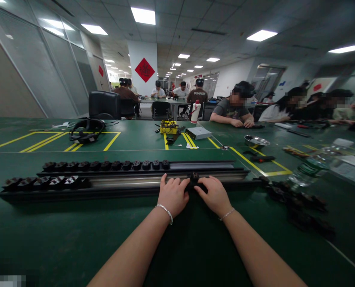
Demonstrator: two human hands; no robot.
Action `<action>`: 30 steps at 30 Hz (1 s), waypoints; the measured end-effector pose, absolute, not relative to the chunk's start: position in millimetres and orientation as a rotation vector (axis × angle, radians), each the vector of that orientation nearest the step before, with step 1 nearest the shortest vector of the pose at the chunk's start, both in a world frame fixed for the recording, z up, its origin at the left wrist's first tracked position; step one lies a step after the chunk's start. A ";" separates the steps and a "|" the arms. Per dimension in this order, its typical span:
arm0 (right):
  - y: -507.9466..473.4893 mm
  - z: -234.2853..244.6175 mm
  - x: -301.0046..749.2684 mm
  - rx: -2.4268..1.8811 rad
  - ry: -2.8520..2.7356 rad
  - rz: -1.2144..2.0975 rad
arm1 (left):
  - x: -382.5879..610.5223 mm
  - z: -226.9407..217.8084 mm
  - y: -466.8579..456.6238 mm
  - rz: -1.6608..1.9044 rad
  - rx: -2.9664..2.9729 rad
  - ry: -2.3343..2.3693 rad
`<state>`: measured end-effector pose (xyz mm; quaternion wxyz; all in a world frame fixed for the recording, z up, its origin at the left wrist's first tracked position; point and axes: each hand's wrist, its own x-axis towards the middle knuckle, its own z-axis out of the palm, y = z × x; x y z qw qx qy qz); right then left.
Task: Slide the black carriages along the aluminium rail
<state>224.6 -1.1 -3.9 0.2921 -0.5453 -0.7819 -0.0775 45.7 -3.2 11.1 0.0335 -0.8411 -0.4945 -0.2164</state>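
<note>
Two long black metal rails lie side by side across the green table. Toward the right end of the nearer rail (pixel 129 181), a small black socket module (pixel 194 176) sits at the channel. My left hand (pixel 173 195) grips it from the left with thumb and index finger, the other fingers resting along the rail. From the right, my right hand (pixel 214 195) pinches the same module, fingers curled. Its lower part is hidden by my fingertips. A row of socket modules (pixel 46 181) fills the near rail's left end, and a longer row stands in the farther rail (pixel 201 164).
Loose black modules (pixel 299 205) lie at right, beside a clear plastic bottle (pixel 310 165). Farther back are a metal bowl (pixel 256 141), a white box (pixel 199 132), a yellow basket (pixel 169 127) and a black headset (pixel 87 130). Other people sit across the table.
</note>
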 end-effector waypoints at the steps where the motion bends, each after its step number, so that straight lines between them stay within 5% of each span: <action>1: -0.8 -3.6 224.9 -1.454 -2.088 -0.211 | 45.8 11.3 -3.3 -0.661 -2.588 -1.525; 30: -0.2 -0.5 225.6 -1.501 -2.086 -0.225 | 46.5 12.7 -3.6 -0.638 -2.580 -1.543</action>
